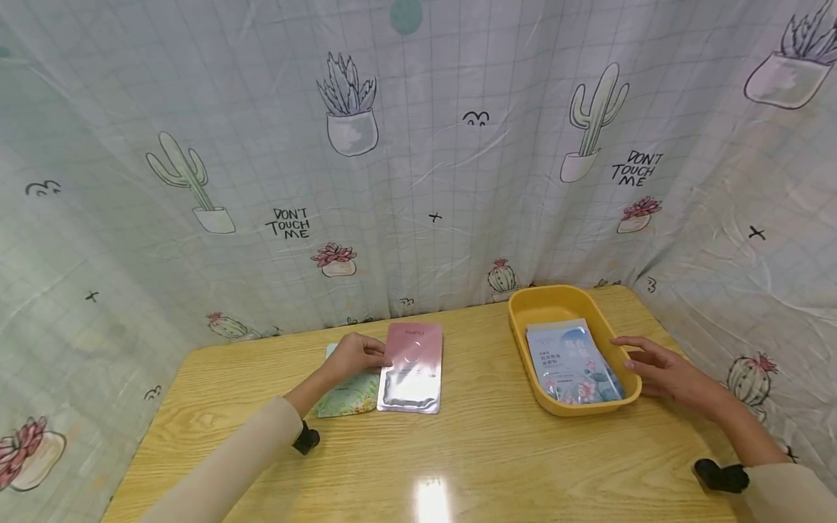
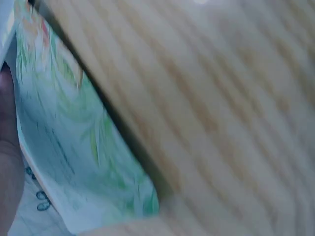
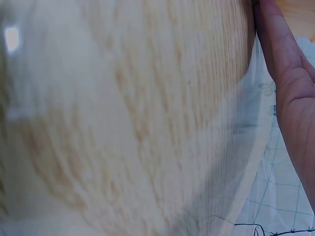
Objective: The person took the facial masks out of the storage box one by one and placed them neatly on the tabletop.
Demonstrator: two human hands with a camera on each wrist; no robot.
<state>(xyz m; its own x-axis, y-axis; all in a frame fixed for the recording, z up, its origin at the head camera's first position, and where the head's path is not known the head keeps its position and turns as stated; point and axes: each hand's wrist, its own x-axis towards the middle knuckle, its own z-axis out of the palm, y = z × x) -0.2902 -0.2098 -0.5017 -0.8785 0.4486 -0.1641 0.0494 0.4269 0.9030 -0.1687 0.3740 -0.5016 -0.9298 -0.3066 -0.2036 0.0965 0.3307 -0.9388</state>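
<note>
My left hand pinches the left edge of a pink and silver foil packet, probably a sheet-mask sachet. A green floral packet lies partly under that hand and beside the pink one; in the left wrist view, the green packet fills the left side, with a finger at its edge. On the right, my right hand rests against the right wall of a yellow basket, fingers fairly straight at its rim. Inside the basket lie pale blue packets with a lotus print.
The wooden table runs back to a hanging curtain printed with cacti, which also closes in both sides. Glare from a light shows near the table's front. Black straps sit on both wrists.
</note>
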